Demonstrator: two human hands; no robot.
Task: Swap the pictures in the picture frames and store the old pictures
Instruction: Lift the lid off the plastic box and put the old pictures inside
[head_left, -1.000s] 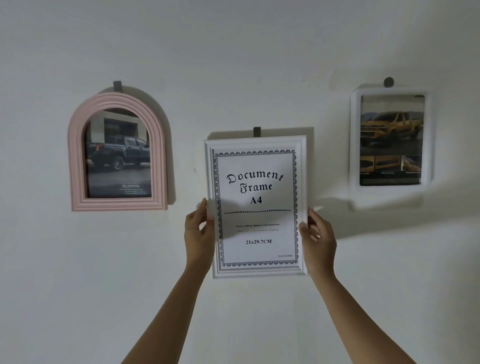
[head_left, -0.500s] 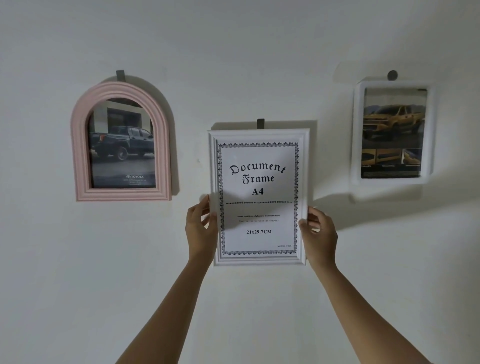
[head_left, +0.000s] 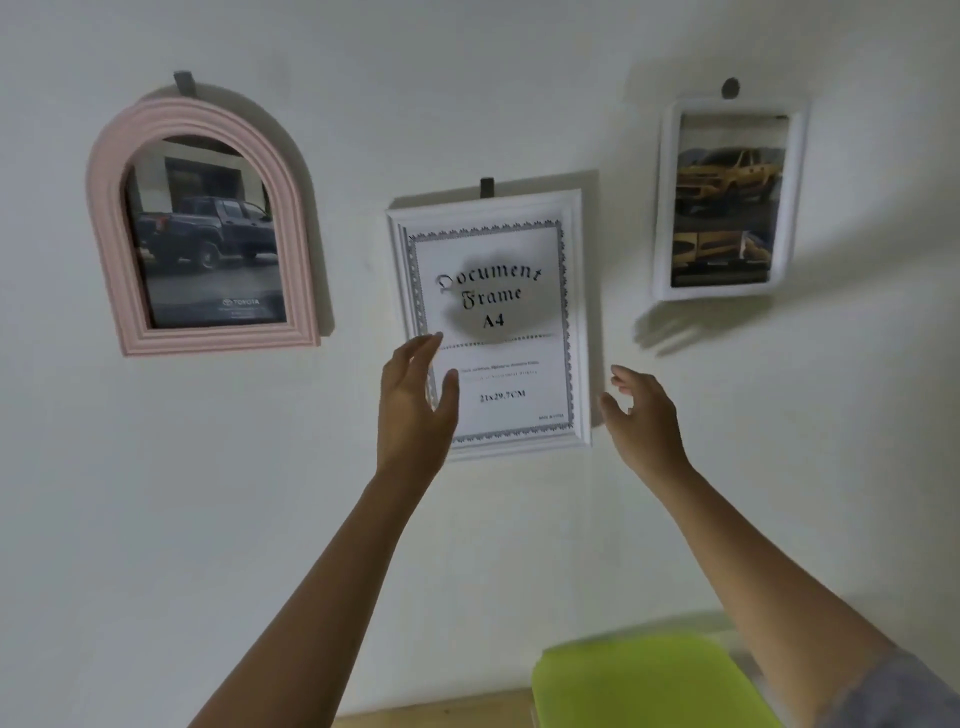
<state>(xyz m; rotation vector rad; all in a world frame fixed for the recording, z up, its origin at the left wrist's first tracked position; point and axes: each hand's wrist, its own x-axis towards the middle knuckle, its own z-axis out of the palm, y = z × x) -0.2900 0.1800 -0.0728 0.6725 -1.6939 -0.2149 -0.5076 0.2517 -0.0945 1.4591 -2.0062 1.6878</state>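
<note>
Three frames hang on a white wall. A pink arched frame (head_left: 208, 228) at the left shows a dark pickup truck. In the middle a white frame (head_left: 493, 325) hangs from a grey hook (head_left: 487, 187) and holds a "Document Frame A4" sheet. At the right a small white frame (head_left: 730, 200) shows a yellow truck. My left hand (head_left: 415, 400) is open with straight fingers, in front of the middle frame's lower left edge. My right hand (head_left: 644, 415) is open just right of that frame, apart from it.
A lime-green sheet or folder (head_left: 649, 680) lies at the bottom right on a wooden surface (head_left: 426, 714) below the wall. The small white frame hangs from a round grey hook (head_left: 731, 87). Bare wall surrounds the frames.
Both hands have let go of the middle frame's sides and drawn back from it, fingers spread. The frame stays on its hook. The view has tilted, bringing the green sheet into sight.
</note>
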